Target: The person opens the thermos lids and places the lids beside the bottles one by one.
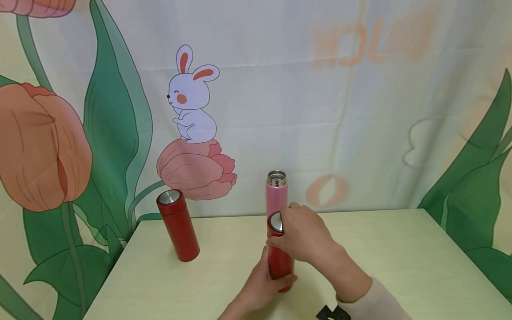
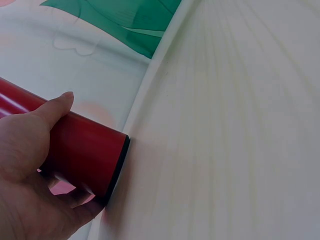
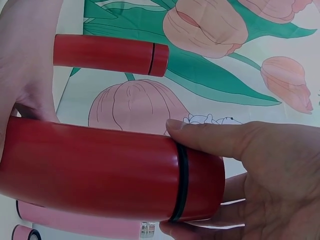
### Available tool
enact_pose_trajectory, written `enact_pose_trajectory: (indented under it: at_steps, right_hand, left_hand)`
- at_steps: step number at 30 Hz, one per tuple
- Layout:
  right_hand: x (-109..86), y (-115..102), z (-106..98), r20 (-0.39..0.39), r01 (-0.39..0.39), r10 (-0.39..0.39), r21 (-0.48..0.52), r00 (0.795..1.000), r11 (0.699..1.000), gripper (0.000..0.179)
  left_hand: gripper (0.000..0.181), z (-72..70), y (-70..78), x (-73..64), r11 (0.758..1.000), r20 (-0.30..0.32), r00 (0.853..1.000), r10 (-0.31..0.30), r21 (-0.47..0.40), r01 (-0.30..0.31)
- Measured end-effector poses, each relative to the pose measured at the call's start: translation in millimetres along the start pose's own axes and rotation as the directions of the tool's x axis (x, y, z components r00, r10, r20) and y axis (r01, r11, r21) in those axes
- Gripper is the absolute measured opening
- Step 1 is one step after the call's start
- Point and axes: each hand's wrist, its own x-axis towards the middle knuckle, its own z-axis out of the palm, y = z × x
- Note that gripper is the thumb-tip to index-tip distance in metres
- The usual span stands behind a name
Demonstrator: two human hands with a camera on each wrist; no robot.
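Note:
A red thermos (image 1: 279, 264) stands upright on the table, a steel disc on top of its lid (image 1: 275, 223). Around its lower body my left hand (image 1: 260, 284) is curled, thumb on one side and fingers on the other, as the left wrist view also shows. My right hand (image 1: 310, 233) grips the lid from above. In the right wrist view, its thumb and fingers lie on either side of the lid (image 3: 206, 185), by the black seam ring. Right behind stands a pink thermos (image 1: 277, 200) with an uncovered steel mouth, its lower part hidden.
A second red thermos (image 1: 180, 231), with its lid on, stands at the left of the table (image 1: 224, 249). A small pink piece (image 3: 22, 233) shows beside the pink thermos in the right wrist view. Behind the table hangs a printed curtain (image 1: 248, 111).

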Motion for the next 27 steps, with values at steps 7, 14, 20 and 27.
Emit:
enact_pose_trajectory:
  at_steps: [7,14,20,27]
  right_hand:
    - [1.6,2,-2,0.028,0.042,-0.042,0.027,0.999,0.999,0.04]
    - [3.4,6,-4,0.062,0.09,-0.095,0.071,0.994,0.993,0.04]
    - [4.7,9,-7,0.097,0.124,-0.131,0.08,0.987,0.989,0.044]
    - [7.8,11,-10,0.152,0.108,-0.128,0.133,0.98,0.985,0.05]
  left_hand:
    - [0.078,-0.8,-0.5,-1.3,1.0,0.006,1.0,0.006,-0.012,-0.006]
    - [0.076,-1.2,-0.2,-1.2,1.0,0.013,1.0,-0.005,-0.026,0.006]
    - [0.076,-1.3,0.8,-0.9,0.999,0.018,1.0,-0.02,-0.033,0.02]
    - [0.076,-1.8,1.6,-1.3,1.0,0.017,1.0,-0.011,-0.022,0.011]
